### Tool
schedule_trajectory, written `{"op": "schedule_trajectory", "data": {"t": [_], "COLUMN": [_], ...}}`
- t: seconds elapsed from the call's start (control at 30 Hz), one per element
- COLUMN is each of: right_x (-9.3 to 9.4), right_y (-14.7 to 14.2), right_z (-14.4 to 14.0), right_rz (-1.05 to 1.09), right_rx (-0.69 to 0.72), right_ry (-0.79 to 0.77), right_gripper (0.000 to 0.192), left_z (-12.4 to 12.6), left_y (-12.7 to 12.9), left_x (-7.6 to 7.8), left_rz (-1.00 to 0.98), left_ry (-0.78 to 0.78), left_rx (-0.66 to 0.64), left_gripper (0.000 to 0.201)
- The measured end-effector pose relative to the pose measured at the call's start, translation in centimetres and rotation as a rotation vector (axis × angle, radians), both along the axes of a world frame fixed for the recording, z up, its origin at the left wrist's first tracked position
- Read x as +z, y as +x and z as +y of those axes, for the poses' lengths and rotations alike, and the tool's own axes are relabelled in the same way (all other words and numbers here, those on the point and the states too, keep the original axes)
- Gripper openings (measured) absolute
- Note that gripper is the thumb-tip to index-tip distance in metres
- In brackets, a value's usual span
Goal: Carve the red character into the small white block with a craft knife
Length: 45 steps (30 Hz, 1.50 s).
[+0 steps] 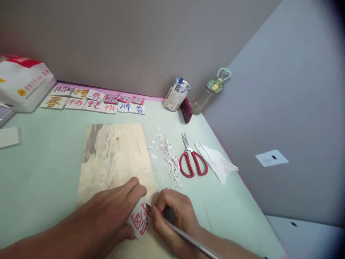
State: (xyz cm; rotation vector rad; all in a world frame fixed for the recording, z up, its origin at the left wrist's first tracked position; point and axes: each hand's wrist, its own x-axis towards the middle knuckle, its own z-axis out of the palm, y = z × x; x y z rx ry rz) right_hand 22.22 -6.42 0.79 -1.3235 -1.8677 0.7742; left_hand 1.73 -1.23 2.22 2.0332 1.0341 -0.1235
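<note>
Head view, near edge: left hand pressed a small white tile with a red-painted character down on the wooden board, fingers clasped over the tile's left and far edges.
Right hand: right hand was clenched around a thin metal carving knife, its tip touching the tile's right edge; the handle ran off toward the near right.
Tile place: near-right corner of the board, between the two hands.
Board: lay flat on the pale green bench, pale wood with a grey streak at its far left.
Right of board: a strip of white shavings, then red-handled scissors lying shut, then a crumpled white tissue.
Far row: finished tiles with coloured characters, in two lines along the wall.
Far right: a pen jar, a dark red block and a green-capped bottle.
Far left: a white plastic bag.
</note>
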Motion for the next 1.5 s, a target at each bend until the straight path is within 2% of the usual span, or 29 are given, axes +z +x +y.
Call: {"op": "schedule_trajectory", "data": {"t": [0.2,0.5,0.67,0.8,1.0,1.1,1.2,1.37,1.5], "right_x": [-0.3,-0.6,-0.7,-0.9,-0.7,-0.5,-0.4,-0.4,-0.2], "right_y": [-0.1,0.0,-0.1,-0.2,-0.2,-0.2,-0.2,-0.2,-0.2], "right_z": [0.0,0.1,0.0,-0.1,-0.3,-0.2,-0.1,0.0,-0.1], "right_rz": [-0.079,-0.099,-0.103,-0.075,-0.038,-0.019,0.007,0.046,0.067], "right_rx": [0.044,0.063,0.054,0.042,0.006,-0.027,-0.054,-0.087,-0.108], "right_ry": [0.185,0.272,0.299,0.251,0.139,0.099,0.048,-0.048,-0.099], "right_gripper": [0.019,0.019,0.021,0.020,0.023,0.026,0.027,0.027,0.028], "left_z": [0.1,0.1,-0.1,-0.1,-0.3,-0.4,-0.2,0.2,-0.3], "left_y": [0.0,-0.2,-0.4,-0.2,0.8,1.0,0.4,-0.9,-0.6], "left_x": [0.1,-0.2,-0.9,-0.9,0.9,1.1,0.6,-1.3,-2.6], "left_rz": [0.003,-0.009,-0.046,-0.039,0.035,0.024,0.002,-0.061,-0.097], "left_ry": [-0.037,-0.037,0.005,0.039,0.040,0.055,0.039,0.034,0.171], "left_rx": [-0.008,0.008,0.008,0.000,0.030,0.033,0.034,-0.020,0.000], "left_gripper": [0.038,0.040,0.046,0.042,0.032,0.033,0.035,0.036,0.031]}}
